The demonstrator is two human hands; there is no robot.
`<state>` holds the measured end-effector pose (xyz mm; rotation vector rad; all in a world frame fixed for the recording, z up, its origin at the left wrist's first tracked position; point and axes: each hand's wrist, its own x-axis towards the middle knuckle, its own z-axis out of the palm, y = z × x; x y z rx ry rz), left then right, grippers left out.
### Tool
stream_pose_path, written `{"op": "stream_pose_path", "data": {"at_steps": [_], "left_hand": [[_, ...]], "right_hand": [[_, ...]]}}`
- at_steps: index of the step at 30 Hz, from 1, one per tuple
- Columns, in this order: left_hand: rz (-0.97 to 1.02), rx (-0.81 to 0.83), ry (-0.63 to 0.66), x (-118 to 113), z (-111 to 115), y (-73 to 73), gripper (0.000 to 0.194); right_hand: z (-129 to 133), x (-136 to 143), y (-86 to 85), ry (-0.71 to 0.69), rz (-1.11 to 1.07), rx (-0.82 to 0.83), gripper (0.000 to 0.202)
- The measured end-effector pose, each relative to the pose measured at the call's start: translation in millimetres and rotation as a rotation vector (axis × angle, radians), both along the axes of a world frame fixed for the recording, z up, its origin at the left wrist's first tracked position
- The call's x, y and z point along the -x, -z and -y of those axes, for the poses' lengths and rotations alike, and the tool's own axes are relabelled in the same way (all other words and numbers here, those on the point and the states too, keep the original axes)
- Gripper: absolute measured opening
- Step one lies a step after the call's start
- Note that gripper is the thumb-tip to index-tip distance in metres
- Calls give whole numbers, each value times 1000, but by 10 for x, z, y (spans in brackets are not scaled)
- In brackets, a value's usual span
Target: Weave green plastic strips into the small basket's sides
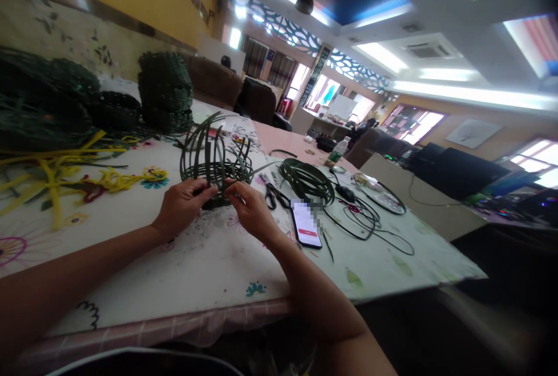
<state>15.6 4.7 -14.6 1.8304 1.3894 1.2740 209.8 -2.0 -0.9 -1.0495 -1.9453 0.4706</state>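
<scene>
A partly woven dark green basket (218,161) stands on the table with its long upright strips curving up and inward. My left hand (185,201) pinches a strip at the basket's near side, thumb and fingers pressed together. Close beside it, my right hand (250,207) is closed on a strip of the same weave, its fingertips at the near wall. The hands hide part of the lower weave. Just right of the basket lie black-handled scissors (275,194) and a coil of green strip (306,181). A lit phone (306,224) rests near my right forearm.
Several dark woven baskets (165,91) stand at the back left. Yellow strips (54,184) lie in front of them. To the right are a computer mouse (346,192), loose dark strips (370,219) and a plastic bottle (338,151). The table's front edge (209,321) runs below my arms.
</scene>
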Motion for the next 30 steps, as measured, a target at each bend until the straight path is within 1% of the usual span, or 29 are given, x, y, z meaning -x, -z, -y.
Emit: {"op": "stream_pose_path", "data": {"at_steps": [3,7,9,11,14,17,19,21,25,28,30], "left_hand": [[6,-12,6,6,-9,14,38],[39,13,9,26,-17,-31,39],[72,38,17,35,-21,-60,38],[101,48,21,38,-24,-77,36],[134,41,24,31,-30,-79,33],[156,44,23,21,-27,-92,31],[174,52,3,19,-17,-129,29],[184,69,-27,22,-3,-191,28],[166,136,-65,30,24,-331,27],[132,156,-128,26,31,-377,26],[83,159,-162,25,21,-362,26]], "right_hand": [[-54,-50,18,-57,-75,66,12],[-95,-60,70,-242,-352,209,9],[-102,-38,91,-273,-419,216,7],[-103,-6,100,-268,-401,174,4],[-92,35,89,-240,-300,78,7],[-67,43,53,-179,-205,2,12],[-48,29,22,-156,-174,-10,16],[-35,9,-7,-175,-164,4,22],[-44,3,-2,-248,-204,25,35],[-75,55,68,-265,-345,14,29],[-89,98,116,-247,-426,13,26]]}}
